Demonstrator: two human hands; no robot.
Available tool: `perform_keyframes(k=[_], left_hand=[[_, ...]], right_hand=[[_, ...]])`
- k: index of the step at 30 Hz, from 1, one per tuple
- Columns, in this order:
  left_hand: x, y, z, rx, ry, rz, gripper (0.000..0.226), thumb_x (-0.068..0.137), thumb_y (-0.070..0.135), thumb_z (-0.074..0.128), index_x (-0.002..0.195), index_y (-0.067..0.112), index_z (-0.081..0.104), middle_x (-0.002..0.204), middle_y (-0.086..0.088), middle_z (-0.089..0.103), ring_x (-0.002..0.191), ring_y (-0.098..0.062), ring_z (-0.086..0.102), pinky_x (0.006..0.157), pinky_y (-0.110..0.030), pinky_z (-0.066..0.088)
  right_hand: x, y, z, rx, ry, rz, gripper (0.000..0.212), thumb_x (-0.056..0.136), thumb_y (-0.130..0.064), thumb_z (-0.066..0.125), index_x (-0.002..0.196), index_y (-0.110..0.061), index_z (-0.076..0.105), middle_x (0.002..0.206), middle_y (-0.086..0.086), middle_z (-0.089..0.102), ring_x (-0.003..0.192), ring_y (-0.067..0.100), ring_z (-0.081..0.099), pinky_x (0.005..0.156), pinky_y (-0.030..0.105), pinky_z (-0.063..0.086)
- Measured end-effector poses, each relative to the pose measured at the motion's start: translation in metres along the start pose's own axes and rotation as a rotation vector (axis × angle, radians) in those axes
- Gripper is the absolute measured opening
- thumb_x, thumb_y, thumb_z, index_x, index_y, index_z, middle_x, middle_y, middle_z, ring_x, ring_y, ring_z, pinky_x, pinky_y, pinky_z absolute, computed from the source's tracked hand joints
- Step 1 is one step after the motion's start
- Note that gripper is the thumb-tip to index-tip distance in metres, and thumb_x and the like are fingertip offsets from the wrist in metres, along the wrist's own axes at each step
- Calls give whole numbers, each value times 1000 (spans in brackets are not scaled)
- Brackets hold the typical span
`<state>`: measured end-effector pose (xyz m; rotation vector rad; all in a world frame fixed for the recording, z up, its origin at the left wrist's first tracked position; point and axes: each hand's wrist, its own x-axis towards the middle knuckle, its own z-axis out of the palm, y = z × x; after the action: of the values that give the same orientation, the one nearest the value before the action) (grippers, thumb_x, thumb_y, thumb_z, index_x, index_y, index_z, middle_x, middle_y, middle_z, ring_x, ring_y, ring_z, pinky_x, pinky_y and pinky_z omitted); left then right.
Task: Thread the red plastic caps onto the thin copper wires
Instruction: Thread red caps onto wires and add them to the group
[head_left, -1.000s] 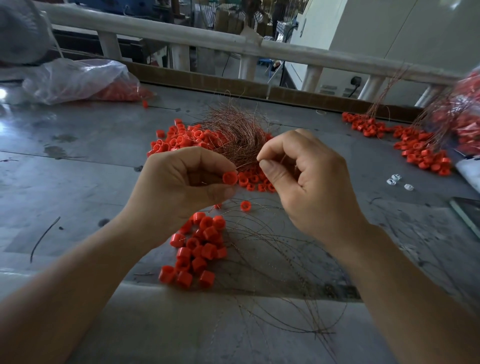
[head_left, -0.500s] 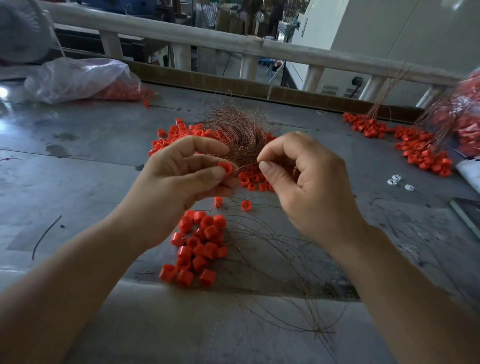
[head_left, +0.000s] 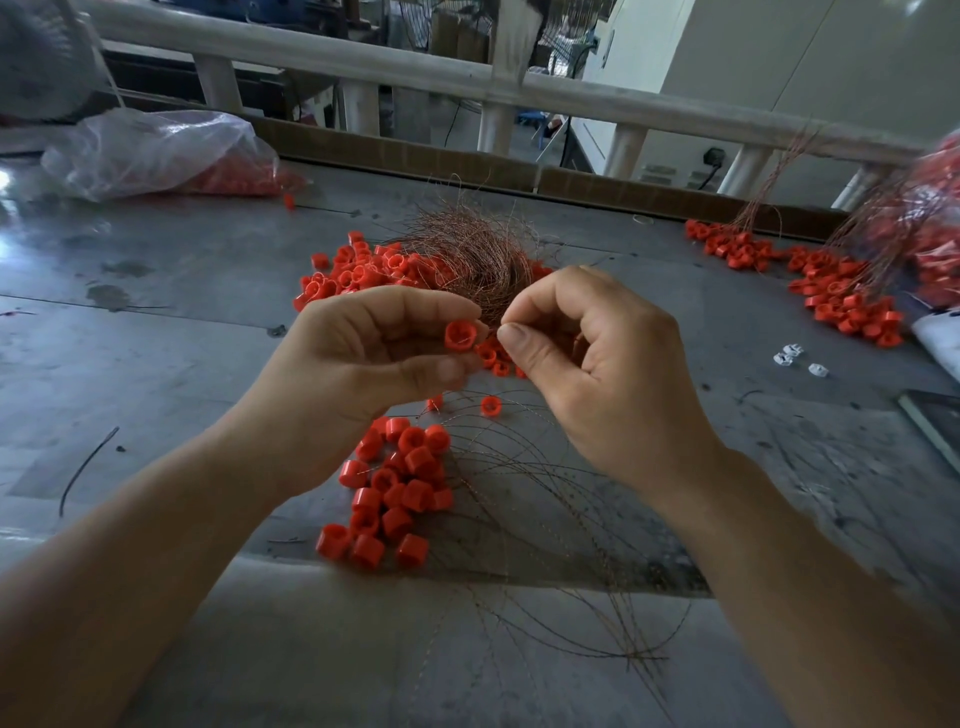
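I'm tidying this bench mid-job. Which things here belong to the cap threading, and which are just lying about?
In use: red cap in left hand; copper wire pinched by right hand; wire tangle; loose caps; near cap pile.
Lying about: white clips; black strand; fan.

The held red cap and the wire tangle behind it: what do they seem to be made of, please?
Red cap: apparently moulded plastic, uniform colour, soft satin sheen. Wire tangle: likely bare copper, reddish-brown glinting hair-thin strands; coating cannot be told.
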<state>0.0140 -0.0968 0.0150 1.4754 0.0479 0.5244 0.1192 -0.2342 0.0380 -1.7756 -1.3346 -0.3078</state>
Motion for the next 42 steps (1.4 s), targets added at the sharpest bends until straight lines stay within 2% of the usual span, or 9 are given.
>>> perform_keyframes(k=[6, 11, 14, 17, 21, 26, 32, 36, 42], left_hand=[[0, 0, 0, -10, -54, 15, 35, 54, 17, 70, 89, 23, 74, 84, 0, 73, 80, -11, 69, 69, -14, 52], [-1, -1, -2, -43, -84, 23, 34, 57, 15, 79, 91, 20, 74, 85, -2, 73, 80, -11, 69, 68, -17, 52], [-1, 0, -2, -56, -110, 34, 39, 57, 22, 79, 95, 18, 73, 88, -2, 73, 81, -12, 69, 69, -17, 52], [-1, 0, -1, -30, -96, 24, 39, 56, 15, 81, 94, 20, 74, 87, -2, 73, 82, -12, 69, 70, -17, 52], [-1, -1, 1, -31, -50, 13, 35, 59, 17, 67, 93, 21, 74, 87, -3, 73, 83, -14, 69, 71, -18, 53], [-1, -1, 2, -46, -46, 22, 34, 68, 2, 57, 91, 20, 74, 85, -2, 74, 81, -14, 69, 69, -17, 53], [-2, 0, 2, -14, -40, 31, 29, 71, 5, 64, 97, 18, 70, 86, -2, 74, 81, -14, 69, 70, -17, 53], [-1, 0, 2, -24, -45, 33, 32, 64, 14, 64, 95, 20, 72, 88, -2, 74, 82, -13, 69, 70, -17, 53], [0, 0, 2, -3, -46, 46, 34, 69, 4, 59, 93, 23, 73, 89, -1, 74, 82, -13, 70, 71, -18, 53]], right_hand=[[-2, 0, 4, 19, -39, 11, 4, 80, -11, 62, 79, -8, 63, 74, -6, 56, 68, 4, 53, 62, 13, 43], [-2, 1, 4, 22, -55, 27, 2, 81, -9, 63, 79, -9, 63, 72, -9, 53, 66, 0, 49, 62, 10, 41], [-1, 2, 2, 16, -55, 34, 3, 81, -9, 63, 78, -8, 63, 72, -7, 55, 66, 2, 51, 61, 11, 40], [-1, 2, 2, 16, -67, 51, 4, 81, -10, 64, 78, -9, 63, 70, -12, 53, 63, -1, 49, 60, 9, 39], [-3, 0, 3, 22, -89, 53, 5, 82, -12, 64, 77, -10, 63, 69, -17, 52, 62, -2, 49, 60, 9, 39], [-3, 2, 0, 16, -87, 63, 6, 82, -10, 65, 76, -10, 63, 69, -16, 53, 61, -1, 49, 59, 10, 39], [-3, 3, 1, 1, -94, 67, 6, 82, -11, 65, 76, -10, 63, 69, -15, 53, 61, -1, 48, 59, 10, 38], [-3, 3, 0, 4, -93, 67, 5, 81, -11, 65, 76, -10, 64, 68, -15, 54, 61, -1, 49, 59, 9, 39], [-3, 1, 0, 1, -99, 63, 6, 82, -11, 65, 76, -12, 63, 69, -17, 53, 60, -3, 49, 59, 9, 40]])
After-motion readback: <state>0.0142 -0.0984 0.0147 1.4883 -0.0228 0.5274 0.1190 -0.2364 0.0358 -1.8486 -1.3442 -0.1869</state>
